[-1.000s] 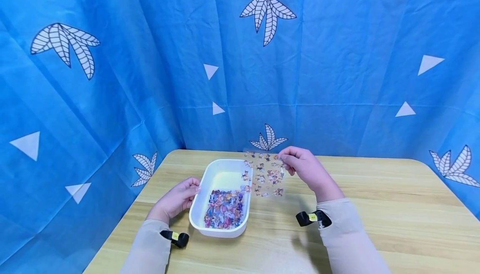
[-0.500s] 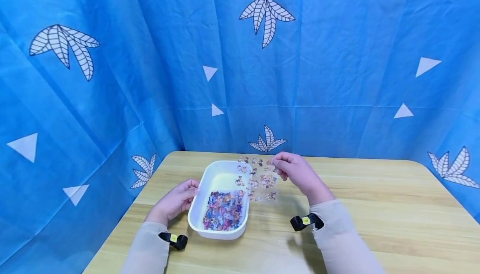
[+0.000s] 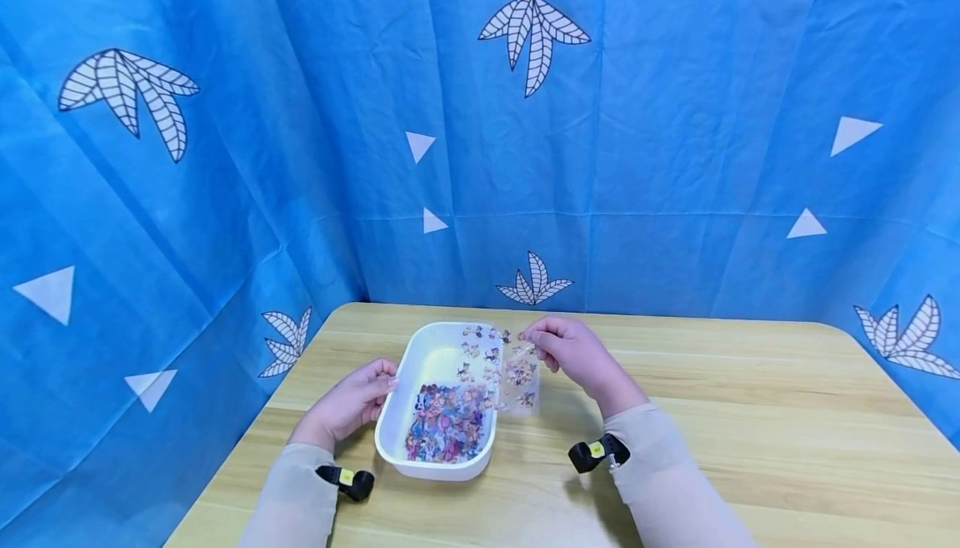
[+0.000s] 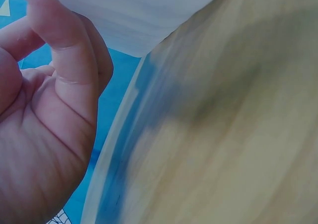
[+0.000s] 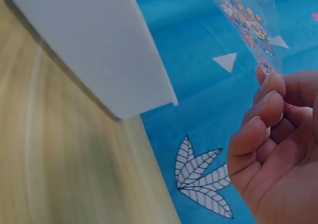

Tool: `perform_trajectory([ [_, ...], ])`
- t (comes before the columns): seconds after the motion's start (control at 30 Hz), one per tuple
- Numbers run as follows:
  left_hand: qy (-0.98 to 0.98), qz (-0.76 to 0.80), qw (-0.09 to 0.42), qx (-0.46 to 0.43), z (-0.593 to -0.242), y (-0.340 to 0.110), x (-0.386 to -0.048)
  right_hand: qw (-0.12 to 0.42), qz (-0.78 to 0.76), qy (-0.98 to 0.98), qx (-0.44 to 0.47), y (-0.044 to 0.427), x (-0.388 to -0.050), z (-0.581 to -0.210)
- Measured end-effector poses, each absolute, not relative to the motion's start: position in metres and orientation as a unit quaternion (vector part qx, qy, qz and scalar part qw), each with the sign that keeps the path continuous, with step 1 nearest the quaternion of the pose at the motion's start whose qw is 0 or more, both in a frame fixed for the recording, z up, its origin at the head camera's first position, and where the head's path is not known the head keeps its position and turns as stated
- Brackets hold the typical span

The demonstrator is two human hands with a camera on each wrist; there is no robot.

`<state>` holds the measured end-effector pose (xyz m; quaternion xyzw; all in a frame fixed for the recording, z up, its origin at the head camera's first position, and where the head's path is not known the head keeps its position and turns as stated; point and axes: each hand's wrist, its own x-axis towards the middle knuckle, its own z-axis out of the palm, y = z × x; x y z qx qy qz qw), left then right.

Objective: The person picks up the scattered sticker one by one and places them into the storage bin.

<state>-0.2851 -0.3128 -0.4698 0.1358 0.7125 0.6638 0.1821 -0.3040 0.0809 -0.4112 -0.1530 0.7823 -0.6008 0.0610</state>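
Observation:
A clear sticker sheet (image 3: 517,369) printed with small cartoon figures hangs partly over the right rim of a white plastic tub (image 3: 435,471). My right hand (image 3: 573,356) pinches its upper right corner between thumb and finger; the right wrist view also shows this grip on the sheet (image 5: 253,28). More colourful sticker sheets (image 3: 446,423) lie in the near part of the tub. My left hand (image 3: 352,398) grips the tub's left rim. In the left wrist view, fingers (image 4: 69,55) curl at the tub's edge, the rest of the rim being out of view.
The tub stands on a light wooden table (image 3: 720,414). Behind and to the left, a blue curtain (image 3: 675,156) with leaf and triangle prints meets the table's edges. Each wrist wears a small black camera, as on the right wrist (image 3: 588,454).
My right hand has moved left and slightly toward me, bringing the clear sticker sheet further over the tub. My left hand keeps its hold on the rim.

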Motion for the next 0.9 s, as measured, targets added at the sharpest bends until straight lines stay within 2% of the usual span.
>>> perform_trajectory([
  [0.9,0.699,0.674,0.191,0.148,-0.468,-0.313,-0.285,0.101,-0.610,0.762,-0.194,0.058,-0.302,-0.430],
])
